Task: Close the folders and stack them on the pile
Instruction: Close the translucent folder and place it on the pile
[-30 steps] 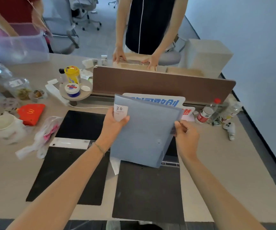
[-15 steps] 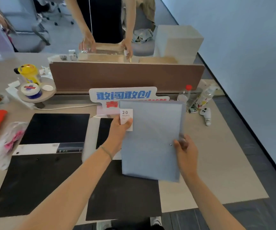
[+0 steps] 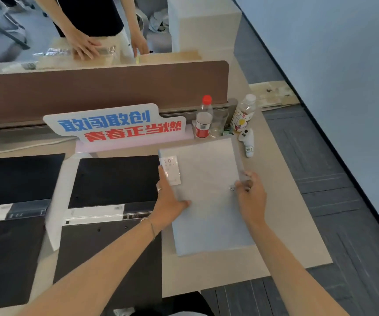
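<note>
A closed pale blue folder (image 3: pixel 209 201) with a white "20" label lies flat on the right part of the table (image 3: pixel 281 201). My left hand (image 3: pixel 169 199) grips its left edge, thumb on the cover. My right hand (image 3: pixel 250 195) pinches its right edge near a small metal snap. Two open black folders lie to the left: one (image 3: pixel 111 201) beside the blue folder, another (image 3: pixel 13 213) at the far left, each with a white spine strip. No separate pile shows under the blue folder.
A slogan sign (image 3: pixel 115 124) stands against the brown desk divider (image 3: pixel 104 90). Two bottles (image 3: pixel 203 117) and a small white toy (image 3: pixel 247 142) sit just beyond the blue folder. Another person's hands (image 3: pixel 83 45) rest across the divider. The table's right edge is near.
The blue folder has gone from raised in front of me to down and right, and now lies flat on the table's right side. Both hands still hold its edges.
</note>
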Action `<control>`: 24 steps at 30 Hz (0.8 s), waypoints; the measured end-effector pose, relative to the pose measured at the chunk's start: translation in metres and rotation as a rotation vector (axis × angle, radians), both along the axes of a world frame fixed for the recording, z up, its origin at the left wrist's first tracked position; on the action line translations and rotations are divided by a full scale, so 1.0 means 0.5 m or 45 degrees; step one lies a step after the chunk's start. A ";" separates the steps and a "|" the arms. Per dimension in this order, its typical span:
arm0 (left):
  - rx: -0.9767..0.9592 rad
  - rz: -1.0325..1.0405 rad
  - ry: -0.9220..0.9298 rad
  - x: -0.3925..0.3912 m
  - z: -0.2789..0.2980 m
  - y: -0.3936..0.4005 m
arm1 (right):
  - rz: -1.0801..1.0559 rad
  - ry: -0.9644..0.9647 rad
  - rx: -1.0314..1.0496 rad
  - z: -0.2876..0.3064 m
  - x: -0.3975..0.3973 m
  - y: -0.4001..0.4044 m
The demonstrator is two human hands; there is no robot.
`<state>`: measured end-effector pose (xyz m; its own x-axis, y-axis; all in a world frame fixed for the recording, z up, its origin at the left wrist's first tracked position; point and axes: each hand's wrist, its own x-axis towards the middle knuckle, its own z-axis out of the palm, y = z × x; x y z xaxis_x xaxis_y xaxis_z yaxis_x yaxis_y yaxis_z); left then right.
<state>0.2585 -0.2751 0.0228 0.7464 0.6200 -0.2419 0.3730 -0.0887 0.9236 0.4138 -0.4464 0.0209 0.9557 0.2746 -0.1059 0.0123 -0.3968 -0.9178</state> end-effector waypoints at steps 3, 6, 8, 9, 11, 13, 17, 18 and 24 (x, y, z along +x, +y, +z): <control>-0.073 -0.068 0.159 0.040 -0.048 -0.036 | 0.091 0.046 -0.186 -0.049 0.057 -0.045; -0.104 -0.056 0.361 0.076 -0.079 -0.056 | 0.161 0.082 -0.307 -0.093 0.096 -0.070; -0.137 -0.071 0.411 0.096 -0.097 -0.063 | 0.147 0.136 -0.329 -0.117 0.111 -0.075; -0.132 -0.089 0.426 0.104 -0.107 -0.063 | 0.133 0.155 -0.329 -0.130 0.117 -0.075; -0.143 -0.121 0.453 0.118 -0.123 -0.061 | 0.132 0.158 -0.335 -0.155 0.127 -0.073; -0.149 -0.132 0.495 0.130 -0.140 -0.058 | 0.144 0.135 -0.361 -0.178 0.133 -0.070; -0.191 -0.133 0.546 0.149 -0.164 -0.066 | 0.161 0.117 -0.409 -0.207 0.134 -0.074; -0.202 -0.127 0.546 0.153 -0.171 -0.068 | 0.167 0.122 -0.410 -0.212 0.135 -0.076; -0.238 -0.094 0.511 0.173 -0.179 -0.072 | 0.162 0.152 -0.477 -0.225 0.142 -0.082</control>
